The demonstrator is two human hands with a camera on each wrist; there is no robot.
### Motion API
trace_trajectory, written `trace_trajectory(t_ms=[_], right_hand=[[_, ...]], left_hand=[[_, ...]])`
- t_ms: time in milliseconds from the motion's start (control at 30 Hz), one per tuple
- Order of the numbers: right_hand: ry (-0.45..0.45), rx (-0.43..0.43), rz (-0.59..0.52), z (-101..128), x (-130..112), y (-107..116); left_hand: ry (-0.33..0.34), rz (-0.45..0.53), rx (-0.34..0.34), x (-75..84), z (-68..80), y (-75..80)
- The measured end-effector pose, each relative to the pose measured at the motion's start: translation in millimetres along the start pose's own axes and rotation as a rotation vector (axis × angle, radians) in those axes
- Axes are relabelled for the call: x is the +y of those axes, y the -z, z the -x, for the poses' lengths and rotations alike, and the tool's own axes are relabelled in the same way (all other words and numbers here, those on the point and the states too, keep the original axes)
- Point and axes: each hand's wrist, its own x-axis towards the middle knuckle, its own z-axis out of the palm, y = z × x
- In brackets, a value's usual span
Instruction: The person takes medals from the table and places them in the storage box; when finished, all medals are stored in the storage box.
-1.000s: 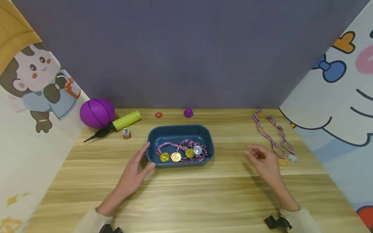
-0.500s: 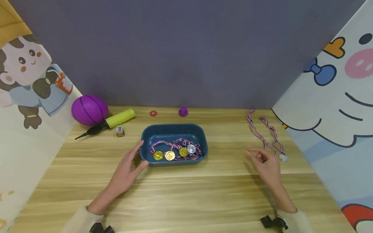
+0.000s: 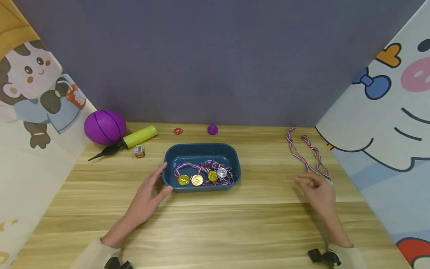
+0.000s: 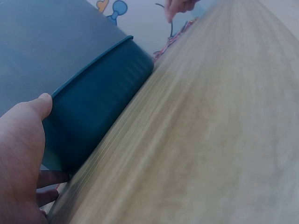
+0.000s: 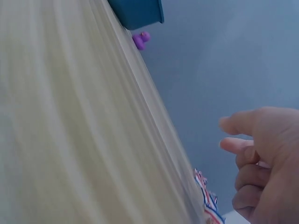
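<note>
My left hand (image 3: 143, 200) touches the left end of a dark blue plastic bin (image 3: 202, 148), fingers spread and thumb (image 4: 44, 103) against its wall. Several medals on red, white and blue ribbons lie inside; a silver medal (image 3: 221, 172) sits rightmost, beside a gold medal (image 3: 197, 180) and other gold ones. My right hand (image 3: 319, 196) hovers above the table, fingers bent, thumb and index fingertips apart, holding nothing. Just beyond it two more medal ribbons (image 3: 316, 151) lie stretched out on the wood. Their discs are mostly hidden behind that hand.
Along the back left are a purple ball (image 3: 105, 127), a yellow-and-black hand pump (image 3: 139, 137) and a small patterned cube (image 3: 139, 151). A red chip (image 3: 178, 131) and a small purple duck-like toy (image 3: 212, 129) lie behind the bin. A grey wall (image 3: 208, 63) closes off the back.
My right hand has shifted rightward, closer to the loose ribbons, and now covers the gold disc seen a second ago. The left hand stays at the bin. The head view has swung slightly.
</note>
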Motion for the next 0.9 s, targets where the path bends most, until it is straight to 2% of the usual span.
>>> trace_trajectory(t_ms=[133,300,400,600,900], right_hand=[[-0.051,0.018,0.039,-2.6,12.1,6.1],[-0.047,0.064,0.138,-4.7,21.9,13.6],[-0.078,0.076,0.181,-4.5,25.2,17.1],[-0.204,0.033,0.265,-0.4,27.7,28.7],[-0.311,-0.107,0.393,-2.2,31.3,44.1]], left_hand=[[0.011,0.006,-0.007,-2.0,0.3,-0.7],[0.021,-0.002,-0.005,-1.6,1.0,-0.3],[0.023,-0.004,-0.005,-0.2,0.8,0.0],[0.023,-0.002,-0.005,0.9,-0.4,-2.1],[0.031,-0.009,-0.009,-1.6,0.5,-0.6]])
